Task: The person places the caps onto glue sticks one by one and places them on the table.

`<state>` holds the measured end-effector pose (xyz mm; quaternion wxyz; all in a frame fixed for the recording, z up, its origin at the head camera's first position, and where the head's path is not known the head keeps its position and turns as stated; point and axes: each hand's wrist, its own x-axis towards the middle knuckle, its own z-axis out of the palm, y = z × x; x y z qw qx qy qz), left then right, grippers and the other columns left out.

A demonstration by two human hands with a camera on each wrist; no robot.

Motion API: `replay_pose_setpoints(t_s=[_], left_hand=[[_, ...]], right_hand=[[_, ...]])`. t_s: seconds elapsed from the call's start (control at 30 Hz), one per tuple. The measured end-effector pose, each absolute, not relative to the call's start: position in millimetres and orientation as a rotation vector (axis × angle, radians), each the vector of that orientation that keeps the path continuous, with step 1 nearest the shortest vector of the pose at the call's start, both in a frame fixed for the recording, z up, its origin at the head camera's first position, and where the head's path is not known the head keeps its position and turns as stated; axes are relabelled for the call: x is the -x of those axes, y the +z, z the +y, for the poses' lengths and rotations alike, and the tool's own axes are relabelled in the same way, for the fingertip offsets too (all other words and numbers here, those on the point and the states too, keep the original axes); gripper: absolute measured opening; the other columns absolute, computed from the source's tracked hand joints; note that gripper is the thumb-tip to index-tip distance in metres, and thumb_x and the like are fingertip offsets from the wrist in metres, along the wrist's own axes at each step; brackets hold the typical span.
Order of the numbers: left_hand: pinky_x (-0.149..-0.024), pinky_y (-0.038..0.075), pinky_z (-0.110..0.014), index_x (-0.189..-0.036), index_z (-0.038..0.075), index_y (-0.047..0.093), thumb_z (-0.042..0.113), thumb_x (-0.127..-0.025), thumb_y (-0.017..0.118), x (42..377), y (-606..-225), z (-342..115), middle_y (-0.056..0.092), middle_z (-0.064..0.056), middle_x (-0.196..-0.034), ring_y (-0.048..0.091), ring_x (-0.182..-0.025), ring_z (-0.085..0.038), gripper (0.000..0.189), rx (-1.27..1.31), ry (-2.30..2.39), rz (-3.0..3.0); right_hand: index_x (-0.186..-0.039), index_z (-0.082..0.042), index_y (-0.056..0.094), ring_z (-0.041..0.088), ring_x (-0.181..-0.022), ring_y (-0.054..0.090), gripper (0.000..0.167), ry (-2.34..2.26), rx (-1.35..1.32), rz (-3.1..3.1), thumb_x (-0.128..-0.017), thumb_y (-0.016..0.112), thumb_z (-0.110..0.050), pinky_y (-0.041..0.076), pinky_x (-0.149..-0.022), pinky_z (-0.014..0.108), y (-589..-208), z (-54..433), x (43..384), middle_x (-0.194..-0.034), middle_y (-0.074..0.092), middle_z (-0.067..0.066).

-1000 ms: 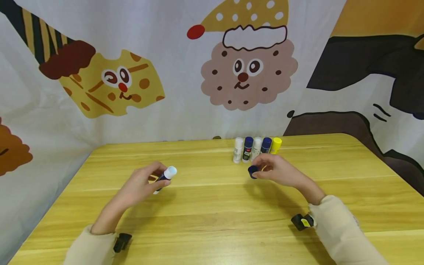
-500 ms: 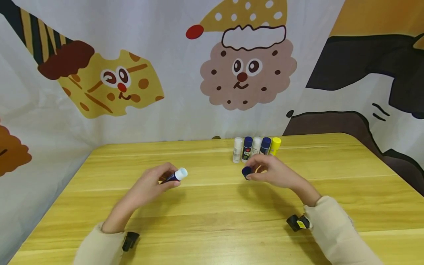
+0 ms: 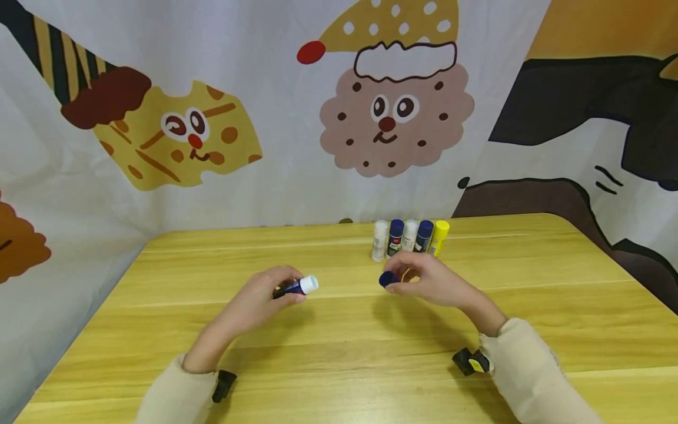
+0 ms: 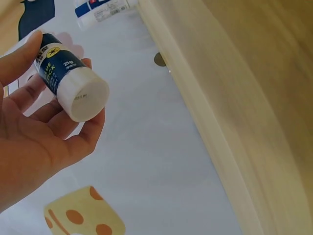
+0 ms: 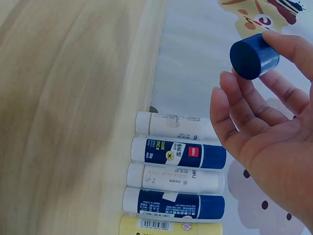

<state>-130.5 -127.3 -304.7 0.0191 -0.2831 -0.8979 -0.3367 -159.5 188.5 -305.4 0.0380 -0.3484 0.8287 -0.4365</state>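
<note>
My left hand (image 3: 267, 297) grips a navy glue stick (image 4: 57, 61) between thumb and fingers, in the air over the table. Its white end (image 3: 309, 284) points right, toward the other hand, and the stick lies tilted almost level in the head view. The glue stick's other end is hidden by my fingers. With thumb and fingertips my right hand (image 3: 428, 280) pinches a small dark blue cap (image 5: 254, 56), which has a ribbed side. The cap faces left toward the glue stick, with a gap between the two.
Several glue sticks stand upright in a row at the table's back edge, behind my right hand: a white one (image 3: 379, 241), navy ones and a yellow one (image 3: 439, 238). Behind the wooden table (image 3: 339, 365) hangs a cartoon-printed cloth (image 3: 286, 194).
Both hands have come closer together, the left moving right with the glue stick and the right moving slightly left with the cap. The glue stick has tipped nearer to level.
</note>
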Motion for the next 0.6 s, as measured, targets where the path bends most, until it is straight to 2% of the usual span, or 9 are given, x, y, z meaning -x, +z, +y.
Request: replay_pose_setpoints(t_s=[0.6], left_hand=[[-0.066,0.045,-0.028,-0.108,0.003,0.06,0.018,-0.088,0.062,131,-308,-103,0.06,-0.008,-0.098,0.053,-0.079,-0.014,0.025,0.957,-0.947,-2.838]], right_hand=[[-0.105,-0.001,0.059,0.014,-0.076,0.056,0.026,-1.288,1.079,2.524,-0.082,0.069,-0.007,0.05,-0.072,0.03,-306,176,152,-0.091,0.059,0.003]])
